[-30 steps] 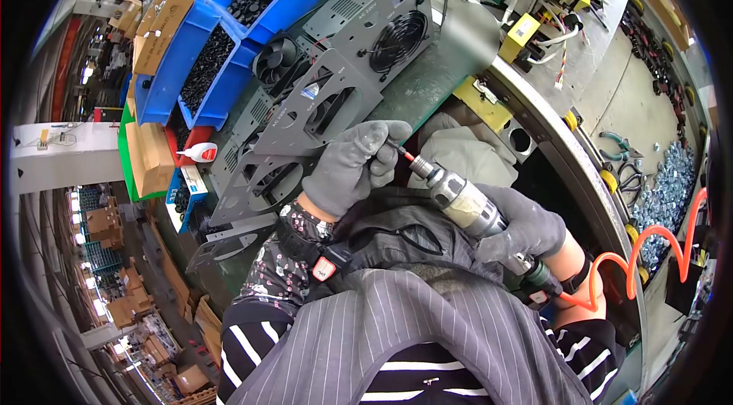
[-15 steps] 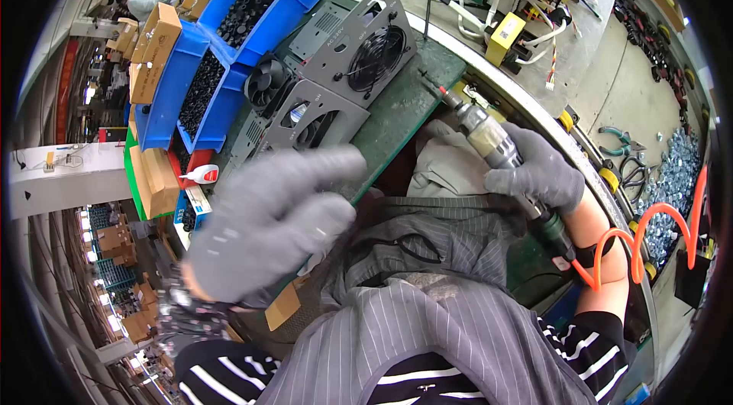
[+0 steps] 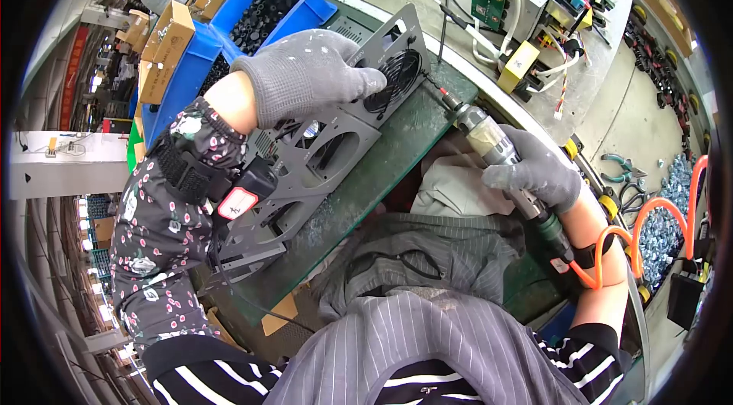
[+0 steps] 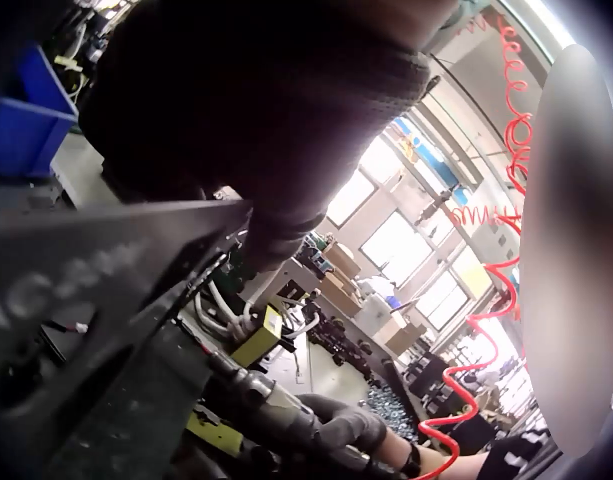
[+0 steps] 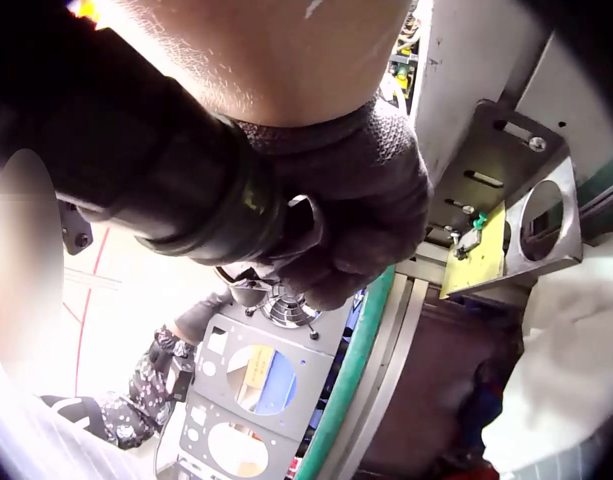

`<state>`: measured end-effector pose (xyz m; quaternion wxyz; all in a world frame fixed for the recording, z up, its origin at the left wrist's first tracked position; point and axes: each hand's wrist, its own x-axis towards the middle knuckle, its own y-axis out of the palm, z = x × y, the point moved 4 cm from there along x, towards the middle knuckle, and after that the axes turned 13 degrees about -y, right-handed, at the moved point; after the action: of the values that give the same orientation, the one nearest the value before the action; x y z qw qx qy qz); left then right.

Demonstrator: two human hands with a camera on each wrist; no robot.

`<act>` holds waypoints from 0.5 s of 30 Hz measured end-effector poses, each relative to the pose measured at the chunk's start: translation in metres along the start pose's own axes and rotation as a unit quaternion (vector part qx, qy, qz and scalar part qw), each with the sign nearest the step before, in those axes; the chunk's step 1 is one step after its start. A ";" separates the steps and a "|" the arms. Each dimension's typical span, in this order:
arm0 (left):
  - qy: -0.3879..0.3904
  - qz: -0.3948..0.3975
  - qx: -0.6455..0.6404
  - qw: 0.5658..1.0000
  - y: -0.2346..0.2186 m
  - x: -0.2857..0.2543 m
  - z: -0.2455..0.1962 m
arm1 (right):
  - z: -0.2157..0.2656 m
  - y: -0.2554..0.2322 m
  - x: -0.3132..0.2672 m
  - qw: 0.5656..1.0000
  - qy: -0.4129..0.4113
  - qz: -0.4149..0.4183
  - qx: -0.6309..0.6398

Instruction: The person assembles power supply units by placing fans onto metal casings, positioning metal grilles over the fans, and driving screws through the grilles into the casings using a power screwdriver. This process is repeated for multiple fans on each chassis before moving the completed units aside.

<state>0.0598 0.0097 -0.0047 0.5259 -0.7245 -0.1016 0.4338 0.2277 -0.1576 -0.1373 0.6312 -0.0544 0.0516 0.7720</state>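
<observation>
My right hand (image 3: 538, 168), in a grey glove, grips a pneumatic screwdriver (image 3: 489, 138) with a green rear end and an orange coiled hose. Its thin bit (image 3: 433, 83) points up-left, the tip close to the right corner of the round black fan grille (image 3: 397, 80). That grille is on a grey metal panel (image 3: 305, 183) with large round cutouts. The gloved left hand (image 3: 309, 73) is at the panel's upper left edge, one digit stretched over the front beside the grille, the other fingers partly hidden. In the right wrist view the left hand (image 5: 198, 318) appears beside the panel's edge.
Blue bins (image 3: 263, 12) of small black parts stand behind the left hand. A green-topped bench (image 3: 382, 168) supports the panels. Circuit boards and a yellow block (image 3: 519, 67) sit at the back; pliers (image 3: 624, 168) lie right, beside a heap of small metal parts (image 3: 664, 206).
My left hand went from the screwdriver's bit to the left, then up and forward to the panel. The right hand moved the screwdriver forward, bringing its bit up near the grille.
</observation>
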 end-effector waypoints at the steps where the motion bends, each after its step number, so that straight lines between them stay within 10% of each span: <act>1: -0.036 0.003 -0.035 0.999 0.003 0.004 0.007 | -0.001 0.000 0.000 1.000 0.011 0.004 0.019; 8: -0.084 0.020 -0.084 0.993 0.003 0.008 0.011 | -0.009 -0.004 0.016 0.999 -0.041 0.011 0.018; 11: 0.008 0.013 -0.039 0.999 0.000 0.000 0.002 | -0.003 -0.001 0.012 0.999 -0.032 0.008 0.016; 13: -0.081 -0.026 -0.012 0.996 0.000 -0.002 0.006 | 0.007 0.006 0.005 0.999 -0.009 -0.004 0.053; 15: -0.042 -0.243 0.042 0.968 -0.016 -0.028 -0.003 | -0.004 0.017 -0.008 0.990 0.023 -0.020 0.136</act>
<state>0.0498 -0.0024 0.0238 0.6405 -0.6369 -0.2780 0.3267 0.2128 -0.1697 -0.1397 0.6469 0.0136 0.1697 0.7433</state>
